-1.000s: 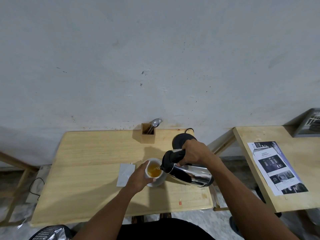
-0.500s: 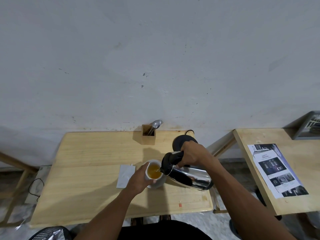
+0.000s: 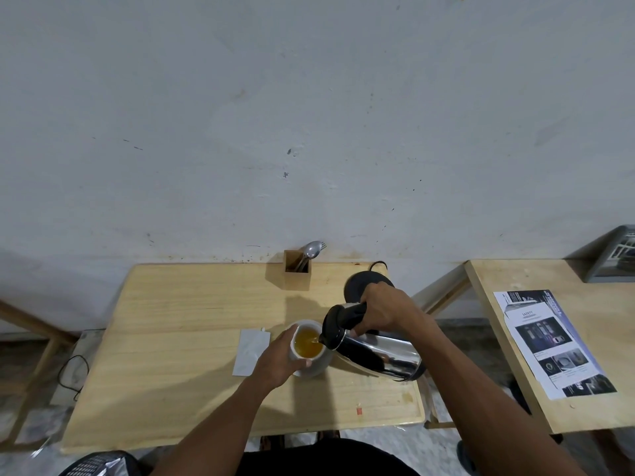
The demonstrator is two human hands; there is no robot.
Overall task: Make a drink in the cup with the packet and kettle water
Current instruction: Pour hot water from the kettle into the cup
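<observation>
A white cup (image 3: 311,367) holding orange-yellow liquid stands near the middle of the wooden table (image 3: 178,338). My left hand (image 3: 280,359) wraps around the cup's left side. My right hand (image 3: 381,309) grips the black handle of a steel kettle (image 3: 378,355), which is tilted left with its black spout over the cup's rim, and a thin stream of water runs into the cup. A white packet (image 3: 250,352) lies flat on the table just left of the cup.
The kettle's black base (image 3: 357,286) with its cord sits behind my right hand. A wooden holder (image 3: 297,269) with a spoon and fork stands against the wall. A second table (image 3: 584,338) to the right carries a printed sheet (image 3: 553,341).
The kettle keeps pouring and stays tilted over the cup. Both hands hold their places; the view has shifted slightly.
</observation>
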